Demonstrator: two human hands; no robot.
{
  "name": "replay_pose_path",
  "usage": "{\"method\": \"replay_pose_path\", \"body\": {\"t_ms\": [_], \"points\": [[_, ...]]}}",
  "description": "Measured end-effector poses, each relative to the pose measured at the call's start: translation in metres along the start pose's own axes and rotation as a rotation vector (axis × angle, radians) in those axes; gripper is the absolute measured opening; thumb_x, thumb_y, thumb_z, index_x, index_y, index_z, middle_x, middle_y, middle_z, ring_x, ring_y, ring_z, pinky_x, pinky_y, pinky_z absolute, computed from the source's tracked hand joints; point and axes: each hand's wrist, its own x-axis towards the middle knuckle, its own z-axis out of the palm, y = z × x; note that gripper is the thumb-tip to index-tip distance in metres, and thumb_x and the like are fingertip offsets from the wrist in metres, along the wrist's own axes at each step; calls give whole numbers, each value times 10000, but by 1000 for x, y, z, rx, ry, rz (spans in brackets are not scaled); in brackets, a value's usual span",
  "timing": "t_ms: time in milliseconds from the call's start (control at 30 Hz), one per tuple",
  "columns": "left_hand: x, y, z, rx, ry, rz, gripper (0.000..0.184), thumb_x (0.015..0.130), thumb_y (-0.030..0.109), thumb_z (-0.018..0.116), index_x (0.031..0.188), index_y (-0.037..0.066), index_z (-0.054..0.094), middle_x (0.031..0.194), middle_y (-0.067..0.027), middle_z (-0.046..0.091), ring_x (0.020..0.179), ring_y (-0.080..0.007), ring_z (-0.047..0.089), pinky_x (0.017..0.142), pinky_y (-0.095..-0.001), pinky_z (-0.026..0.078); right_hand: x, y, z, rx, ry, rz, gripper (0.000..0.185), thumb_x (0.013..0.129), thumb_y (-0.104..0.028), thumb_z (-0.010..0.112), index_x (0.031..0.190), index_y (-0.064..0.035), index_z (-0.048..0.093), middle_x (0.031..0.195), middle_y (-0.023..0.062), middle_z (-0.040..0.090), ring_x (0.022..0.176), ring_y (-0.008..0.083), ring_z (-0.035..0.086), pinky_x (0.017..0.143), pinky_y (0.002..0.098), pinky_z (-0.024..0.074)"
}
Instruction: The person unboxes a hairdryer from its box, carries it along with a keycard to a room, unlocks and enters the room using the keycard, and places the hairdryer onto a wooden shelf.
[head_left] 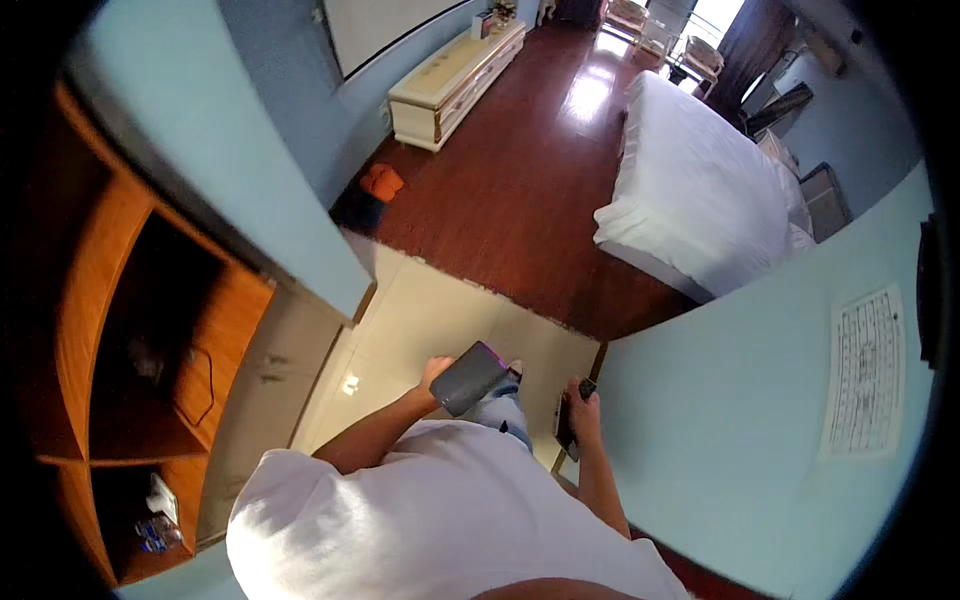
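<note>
Left hand is gripping a dark grey block-like object with a purple edge, holding it in front of the jeans, above the pale tiles. Right hand is closing around a dark flat device, holding it near the light-blue wall; small black piece is showing by the fingers, can't tell if separate.

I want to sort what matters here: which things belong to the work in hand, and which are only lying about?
In hand:
dark grey object, left hand
dark flat object, right hand

Lying about:
orange item on the floor
clear-and-blue item in the shelf unit
</note>
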Motion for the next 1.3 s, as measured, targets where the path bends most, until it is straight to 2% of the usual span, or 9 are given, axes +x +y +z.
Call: {"method": "replay_pose_path", "body": {"t_ms": [233,333,433,600,867,967,1067,1100,1300], "points": [[169,-5,-4,234,28,93,206,699,305,658,633,124,588,611,-116,607,590,-320,618,559,-440,473,199,-66,-36,-175,179,-382,576,863,-563,598,838,11,643,692,129,608,707,220,583,672,390,460],[227,15,-28,245,63,67,174,727,313,641,678,154,589,629,-90,619,579,-305,619,545,-438,462,258,-135,-37,-287,-55,-128,598,871,-583,566,916,6,660,766,153,644,732,213,597,687,377,466],[276,-22,-28,106,47,-40,189,744,335,643,726,150,609,672,-77,637,606,-276,630,561,-429,465,304,-201,-23,-184,-343,-35,593,840,-641,574,797,-50,596,746,6,556,709,140,488,669,331,438],[395,-97,-23,90,-57,-161,262,788,352,614,816,92,639,776,-98,664,695,-250,647,631,-406,500,403,-254,5,-145,-385,-125,496,906,-528,563,847,-41,636,761,21,600,733,115,512,677,314,435],[633,-126,-73,-1167,-395,-354,314,881,318,514,931,33,636,871,-143,672,771,-244,653,676,-367,529,536,-378,14,-34,-354,-87,442,879,-485,618,776,-55,625,712,15,583,659,118,512,608,317,422],[703,-163,-78,-1231,-566,-441,247,857,245,662,1027,65,666,983,-123,685,851,-170,661,724,-336,543,572,-430,3,101,-353,-65,386,890,-425,622,850,-46,685,738,53,651,693,129,560,652,318,446],[776,-175,-77,-146,-635,-84,421,903,217,618,1268,28,523,1271,-154,556,1068,-187,595,930,-329,486,620,-445,-4,-38,-278,-141,343,878,-387,638,879,-53,717,765,61,673,704,137,575,659,321,454],[801,-166,-83,-798,-784,-250,375,921,251,593,1236,52,548,1214,-114,582,1040,-175,595,894,-314,479,639,-454,-8,-84,-261,-155,339,876,-380,640,867,-51,720,761,60,672,694,139,572,653,323,454],[944,-155,-77,-358,-362,144,285,921,271,604,1140,90,586,1077,-65,609,952,-161,592,813,-298,465,796,-488,-30,0,-245,-176,436,835,-460,680,763,-34,616,735,85,628,678,180,579,642,360,462]]}}
